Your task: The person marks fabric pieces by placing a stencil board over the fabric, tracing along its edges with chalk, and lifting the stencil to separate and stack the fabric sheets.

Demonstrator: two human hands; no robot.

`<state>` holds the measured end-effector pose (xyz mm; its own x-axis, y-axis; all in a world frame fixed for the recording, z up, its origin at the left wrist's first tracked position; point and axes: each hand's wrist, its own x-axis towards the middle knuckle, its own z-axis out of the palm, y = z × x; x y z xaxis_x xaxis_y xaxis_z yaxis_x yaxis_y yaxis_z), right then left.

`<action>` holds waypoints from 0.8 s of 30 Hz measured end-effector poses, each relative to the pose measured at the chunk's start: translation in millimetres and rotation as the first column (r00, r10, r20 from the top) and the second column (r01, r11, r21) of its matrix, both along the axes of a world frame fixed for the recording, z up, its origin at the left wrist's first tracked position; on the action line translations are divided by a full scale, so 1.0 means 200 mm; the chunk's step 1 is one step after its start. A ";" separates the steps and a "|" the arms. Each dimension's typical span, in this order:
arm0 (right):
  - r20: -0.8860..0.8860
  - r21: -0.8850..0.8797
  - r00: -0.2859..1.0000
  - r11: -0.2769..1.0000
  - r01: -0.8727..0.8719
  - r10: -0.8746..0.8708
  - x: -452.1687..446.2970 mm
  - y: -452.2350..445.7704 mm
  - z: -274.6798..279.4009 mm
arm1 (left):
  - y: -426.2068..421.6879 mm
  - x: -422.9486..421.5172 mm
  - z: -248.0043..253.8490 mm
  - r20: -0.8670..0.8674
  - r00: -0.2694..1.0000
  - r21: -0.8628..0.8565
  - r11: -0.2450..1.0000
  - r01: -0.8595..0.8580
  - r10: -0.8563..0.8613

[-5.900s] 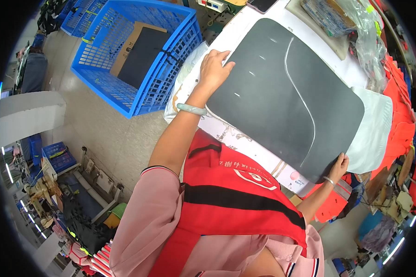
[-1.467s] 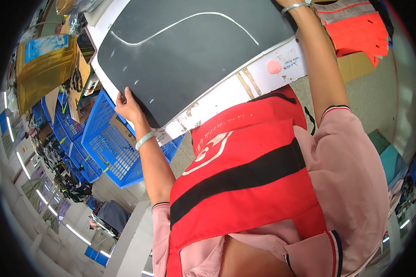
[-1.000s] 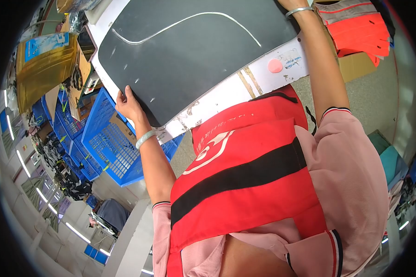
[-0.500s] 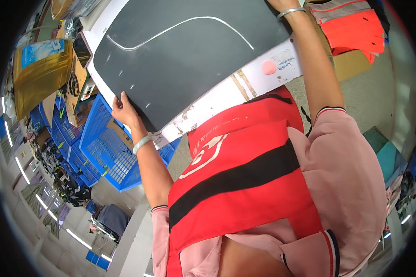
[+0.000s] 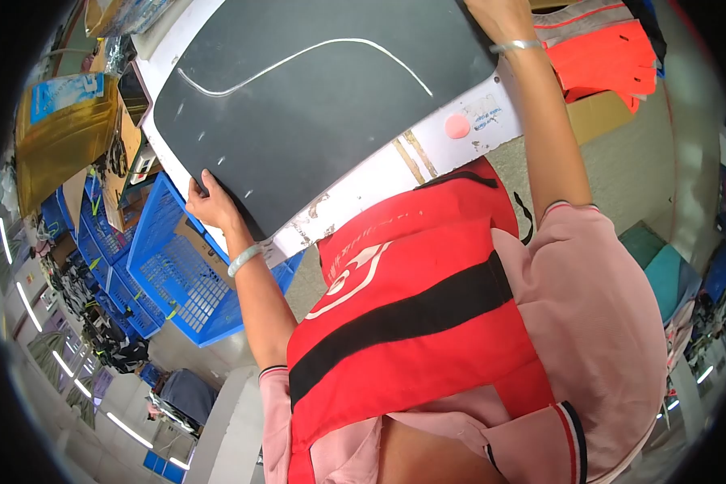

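A large dark grey sheet [image 5: 315, 121] with rounded corners lies on the white table [image 5: 379, 173]. One long curved white line and several short white marks show on it. At its near left edge is my left hand [image 5: 211, 203], closed on the sheet with the thumb side uppermost. My right hand [image 5: 500, 20] is at the sheet's far right edge, partly cut off by the top of the view, its fingers mostly hidden. Each wrist has a bangle. A round pink spot [image 5: 457, 126] marks the table near the sheet.
Blue plastic crates [image 5: 189, 282] stand below the table on the left. A yellow plastic-wrapped package [image 5: 60, 137] is at the upper left, near a phone-like dark object [image 5: 135, 93]. Orange and grey fabric pieces [image 5: 601, 60] lie on a cardboard box [image 5: 601, 117] at the right.
Since the oldest frame the view has turned, and the sheet appears higher up. Over the last second the scene has shifted slightly left and down, with both hands staying at the sheet's edges.
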<state>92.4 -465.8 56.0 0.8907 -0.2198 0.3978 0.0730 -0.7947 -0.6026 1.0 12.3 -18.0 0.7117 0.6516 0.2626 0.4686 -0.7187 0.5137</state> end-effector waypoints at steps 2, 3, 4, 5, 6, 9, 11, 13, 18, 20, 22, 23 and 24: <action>-0.295 -0.058 0.951 0.991 -0.118 0.096 -0.08 -0.10 -0.06 | -0.03 0.00 0.02 -0.039 0.999 0.018 1.000 -0.015 0.016; -0.378 0.008 0.896 0.969 -0.249 0.233 -0.16 -0.11 -0.07 | -0.03 0.01 0.03 -0.076 0.997 0.044 0.999 -0.023 0.026; -0.451 0.083 0.814 0.926 -0.369 0.365 -0.27 -0.09 -0.04 | -0.03 0.01 0.03 -0.070 0.997 0.033 0.999 -0.033 0.035; -0.561 0.089 0.735 0.911 -0.403 0.380 -0.38 -0.06 -0.01 | -0.02 0.01 0.04 -0.094 0.996 0.081 0.997 0.003 0.005; -0.569 0.080 0.725 0.904 -0.421 0.388 -0.47 -0.05 -0.02 | -0.01 0.01 0.03 -0.119 0.993 0.129 0.991 0.036 -0.021; -0.616 0.092 0.699 0.914 -0.395 0.364 -0.60 0.03 -0.01 | -0.03 0.01 0.00 0.015 0.996 0.168 0.982 0.085 -0.089; -0.573 0.052 0.749 0.927 -0.371 0.332 -0.63 0.06 -0.02 | -0.04 0.01 0.01 -0.010 0.995 0.162 0.982 0.097 -0.097; -0.637 0.081 0.698 0.929 -0.362 0.327 -0.62 0.08 0.01 | -0.08 0.01 0.03 -0.010 0.971 0.176 0.956 0.235 -0.237; -0.649 0.008 0.678 0.894 -0.447 0.345 -0.60 0.09 0.03 | -0.11 0.02 0.03 -0.082 0.954 0.263 0.917 0.299 -0.287; -0.678 0.027 0.653 0.899 -0.436 0.337 -0.60 0.10 0.03 | -0.12 0.02 0.04 -0.125 0.948 0.226 0.922 0.316 -0.294; -0.705 0.046 0.628 0.904 -0.425 0.331 -0.59 0.10 0.04 | -0.11 0.02 0.04 -0.136 0.946 0.214 0.924 0.318 -0.294; -0.754 0.151 0.562 0.923 -0.354 0.339 -0.58 0.11 0.06 | -0.11 0.02 0.04 -0.146 0.942 0.204 0.923 0.328 -0.302; -0.796 0.247 0.491 0.931 -0.269 0.353 -0.57 0.11 0.07 | -0.12 0.02 0.04 -0.146 0.944 0.202 0.925 0.321 -0.295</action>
<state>-21.8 -443.1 69.6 0.8264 0.1471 -0.5435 -0.2491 -0.7701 -0.5872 4.9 -11.1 -9.4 0.9007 0.3305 0.2821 0.2506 -0.9255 0.2841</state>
